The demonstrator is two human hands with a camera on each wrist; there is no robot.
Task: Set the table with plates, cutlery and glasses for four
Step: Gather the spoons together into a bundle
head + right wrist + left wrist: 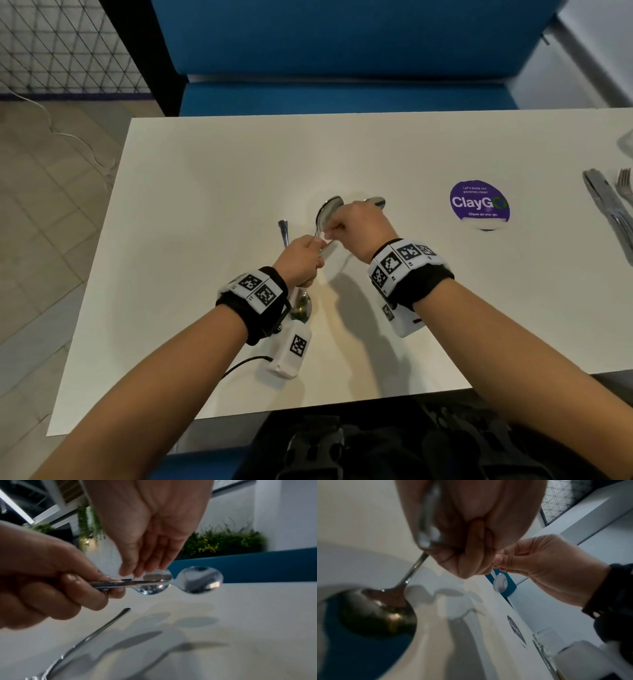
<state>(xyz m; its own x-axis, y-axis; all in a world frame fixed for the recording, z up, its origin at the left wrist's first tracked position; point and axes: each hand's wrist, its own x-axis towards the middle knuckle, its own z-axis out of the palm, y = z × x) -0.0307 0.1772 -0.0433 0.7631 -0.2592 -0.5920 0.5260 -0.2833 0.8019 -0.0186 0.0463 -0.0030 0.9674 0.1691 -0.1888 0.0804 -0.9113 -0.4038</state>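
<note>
My left hand (310,251) grips the handles of two steel spoons above the white table (205,178). Their bowls point away from me: one spoon (329,209) (154,584) is nearer, the second spoon (375,201) (200,580) is further right. My right hand (331,233) reaches in from the right and pinches the nearer spoon at its neck, fingertips (127,572) on the metal. A third spoon (301,305) (376,615) lies under my left wrist, seemingly on the table, with its handle tip pointing away.
A purple ClayGo sticker (479,202) is on the table to the right. Knives (604,205) and a fork (625,181) lie at the right edge. A clear glass (542,643) stands further right. A blue bench (342,51) runs behind the table.
</note>
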